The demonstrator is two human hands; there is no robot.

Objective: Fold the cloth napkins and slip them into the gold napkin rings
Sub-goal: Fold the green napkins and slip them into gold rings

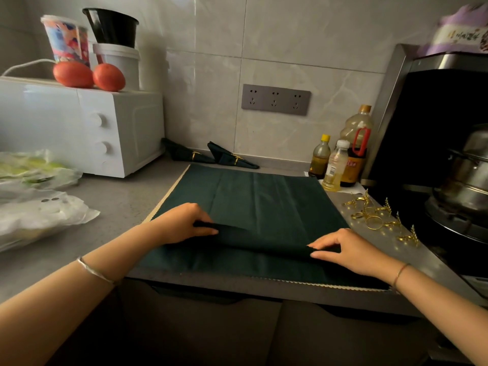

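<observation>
A dark green cloth napkin [264, 199] lies spread on the grey counter in front of me, with a raised pleat across its near part. My left hand [182, 223] pinches the left end of that pleat. My right hand [348, 249] pinches its right end. Several gold napkin rings [375, 217] with leaf ornaments lie loose on the counter right of the napkin. Two folded green napkins stand by the back wall, one [184, 154] on the left and one [232, 158] on the right, each inside a gold ring.
A white microwave [79, 128] stands at the back left with two tomatoes [89, 75] and cups on top. Plastic bags [37, 202] lie at the left. Oil and sauce bottles [340, 162] stand at the back right. A stove with a steel pot [467, 180] is at the right.
</observation>
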